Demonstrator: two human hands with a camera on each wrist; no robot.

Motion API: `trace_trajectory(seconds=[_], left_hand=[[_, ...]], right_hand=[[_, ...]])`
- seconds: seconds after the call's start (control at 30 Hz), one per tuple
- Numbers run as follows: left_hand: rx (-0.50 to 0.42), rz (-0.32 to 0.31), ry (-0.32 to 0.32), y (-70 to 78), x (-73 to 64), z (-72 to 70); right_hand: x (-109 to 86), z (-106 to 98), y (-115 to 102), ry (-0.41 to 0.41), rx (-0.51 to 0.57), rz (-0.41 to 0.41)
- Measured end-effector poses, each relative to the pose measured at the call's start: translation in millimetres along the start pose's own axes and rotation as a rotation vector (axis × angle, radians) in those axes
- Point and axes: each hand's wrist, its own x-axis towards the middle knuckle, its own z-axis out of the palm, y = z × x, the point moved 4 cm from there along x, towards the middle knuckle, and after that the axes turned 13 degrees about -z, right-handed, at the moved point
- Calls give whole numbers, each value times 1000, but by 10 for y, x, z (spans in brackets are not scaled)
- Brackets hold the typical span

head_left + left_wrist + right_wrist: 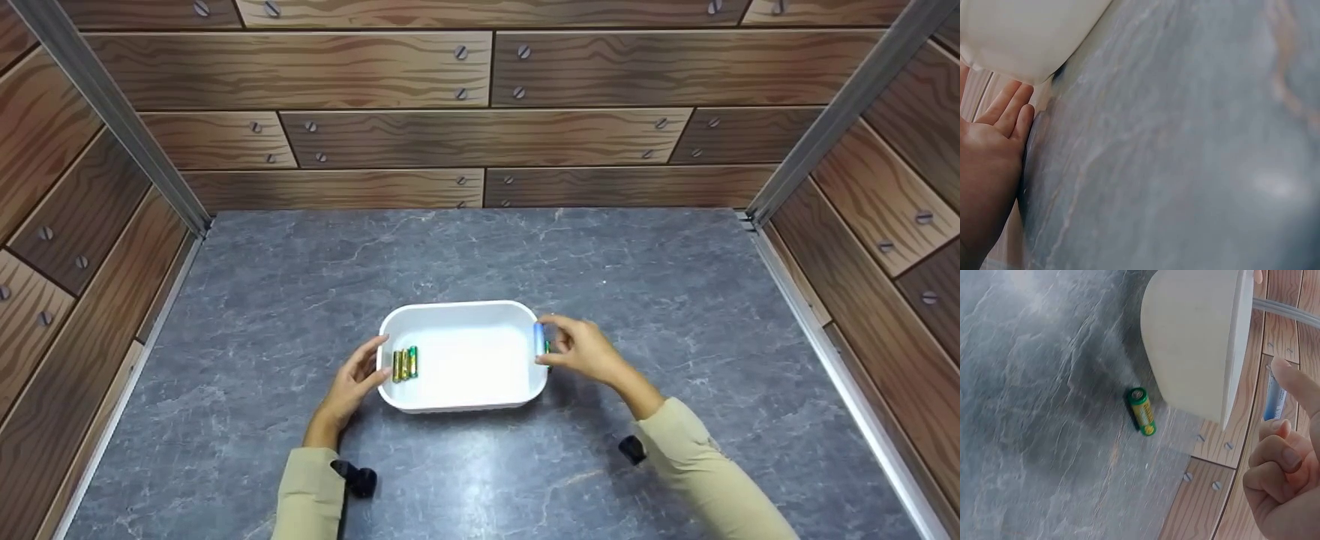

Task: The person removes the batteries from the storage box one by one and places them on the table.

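Note:
A white plastic tub (465, 407) stands on the grey table, with several green-and-gold batteries (405, 364) side by side at its left end. My left hand (355, 382) holds the tub's left end, thumb over the rim; in the left wrist view its other fingers (1008, 112) extend along the outside. Over the tub's right rim, my right hand (589, 351) pinches a blue battery (539, 343) by its ends between thumb and forefinger. Another green-and-gold battery (1141, 412) lies on the table outside the tub's right end, partly hidden under the right hand in the head view.
The marbled grey table (480, 255) is closed in by wood-patterned walls (480, 139) at the back and both sides. Metal rails (847, 367) run along the side edges. Black wrist devices (364, 482) sit by the beige sleeves.

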Motion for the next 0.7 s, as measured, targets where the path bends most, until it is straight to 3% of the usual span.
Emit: trace_trajectory(seconds=[0.7], left_hand=[[-4, -2, 4, -3, 0, 1]], right_hand=[[-163, -68, 366, 3, -40, 72]])
